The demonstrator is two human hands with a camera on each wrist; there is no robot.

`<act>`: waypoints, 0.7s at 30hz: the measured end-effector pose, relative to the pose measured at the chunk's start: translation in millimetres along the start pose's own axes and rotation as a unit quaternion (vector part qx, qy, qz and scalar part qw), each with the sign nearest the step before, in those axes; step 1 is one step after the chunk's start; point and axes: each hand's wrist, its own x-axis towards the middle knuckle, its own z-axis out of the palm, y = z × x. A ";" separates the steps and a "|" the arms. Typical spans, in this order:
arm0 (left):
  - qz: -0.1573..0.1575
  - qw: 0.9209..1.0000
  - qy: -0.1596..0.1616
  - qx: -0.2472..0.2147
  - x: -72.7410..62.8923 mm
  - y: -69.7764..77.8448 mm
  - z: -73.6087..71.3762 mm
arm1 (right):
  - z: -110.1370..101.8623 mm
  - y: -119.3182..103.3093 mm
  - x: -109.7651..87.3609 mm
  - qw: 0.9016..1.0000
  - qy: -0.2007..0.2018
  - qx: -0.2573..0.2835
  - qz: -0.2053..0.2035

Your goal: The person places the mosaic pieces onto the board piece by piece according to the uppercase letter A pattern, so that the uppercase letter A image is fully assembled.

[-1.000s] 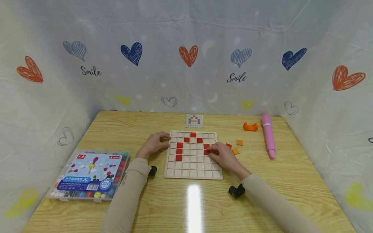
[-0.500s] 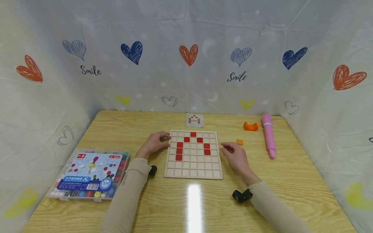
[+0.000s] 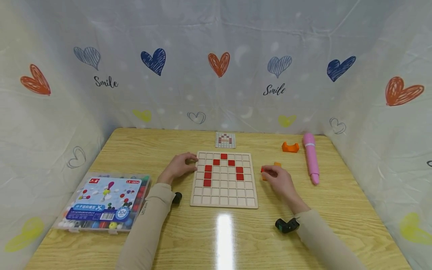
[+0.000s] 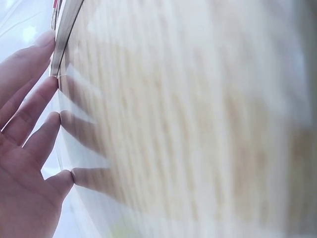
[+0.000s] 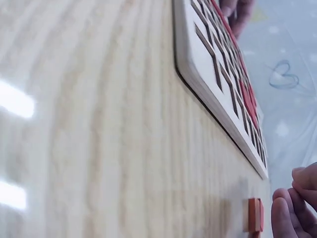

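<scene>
A square wooden grid board [image 3: 216,202] lies in the table's middle, with several red tiles [image 3: 207,175] set in an arch shape. My left hand [image 3: 179,167] touches its left edge with relaxed fingers [image 4: 37,134]; in the left wrist view several fingertips meet the surface. Right of the board, my right hand [image 3: 280,183] hovers with bent fingers and thumb over a loose red tile [image 3: 262,170]. Orange tiles [image 3: 264,178] show partly beside it. In the right wrist view an orange tile [image 5: 253,215] sits below the fingers [image 5: 282,218]. Whether they pinch anything is unclear.
A small pattern card [image 3: 225,140] lies behind the board. An orange holder [image 3: 290,147] and a pink pen-shaped tool [image 3: 311,159] stand at the back right. A clear case [image 3: 104,202] of coloured balls is at the left. A patterned curtain [image 3: 216,97] surrounds the table.
My right hand has left the red tiles on the board's right side and moved right, to the loose tiles. The left hand stays at the board's edge.
</scene>
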 end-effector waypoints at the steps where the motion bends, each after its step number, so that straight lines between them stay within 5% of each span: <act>1: -0.002 1.000 0.001 -0.001 -0.2 0.1 -0.2 | 2.6 -0.5 -0.2 1.000 -0.002 -0.004 -0.004; 14: -0.002 1.000 -0.002 -0.003 -0.6 0.5 -0.2 | -8.3 16.7 3.4 0.998 0.032 -0.040 0.018; 21: -0.002 1.000 0.000 0.000 0.2 -1.3 0.1 | -13.9 20.8 14.2 0.997 0.024 -0.067 -0.009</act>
